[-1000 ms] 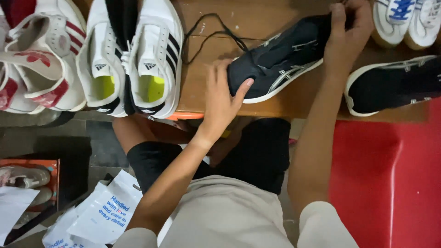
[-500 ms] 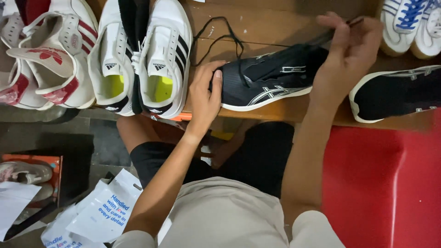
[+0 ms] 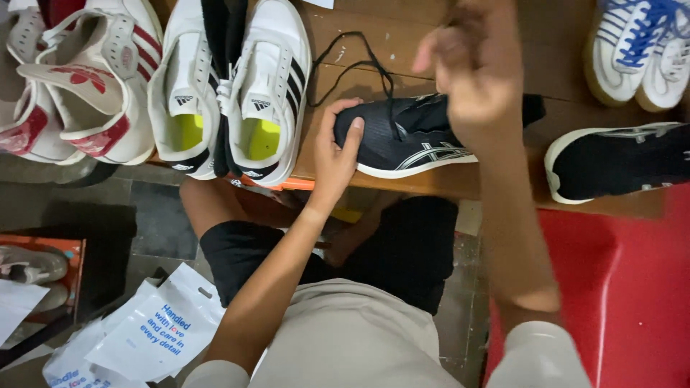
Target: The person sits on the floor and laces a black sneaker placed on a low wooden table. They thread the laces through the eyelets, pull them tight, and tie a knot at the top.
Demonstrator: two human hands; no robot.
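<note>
A black running shoe [image 3: 413, 140] with white side stripes and a white sole lies on its side on the wooden bench [image 3: 359, 50]. My left hand [image 3: 336, 154] grips its toe end. My right hand [image 3: 474, 68] is raised above the shoe's middle, blurred, fingers pinched on the black lace [image 3: 359, 65], which loops across the bench to the left. The shoe's heel end is hidden behind my right hand and forearm.
A white pair with black stripes and yellow insoles [image 3: 230, 86] stands left of the black shoe. White and red shoes [image 3: 72, 79] lie further left. A second black shoe [image 3: 618, 162] and a white and blue pair [image 3: 640, 47] are at right. A red stool [image 3: 632, 287], white bags [image 3: 144, 334].
The black shoe has been drawn left and nearer the bench's front edge. My right hand has lifted off the shoe's heel end and risen, pulling the lace.
</note>
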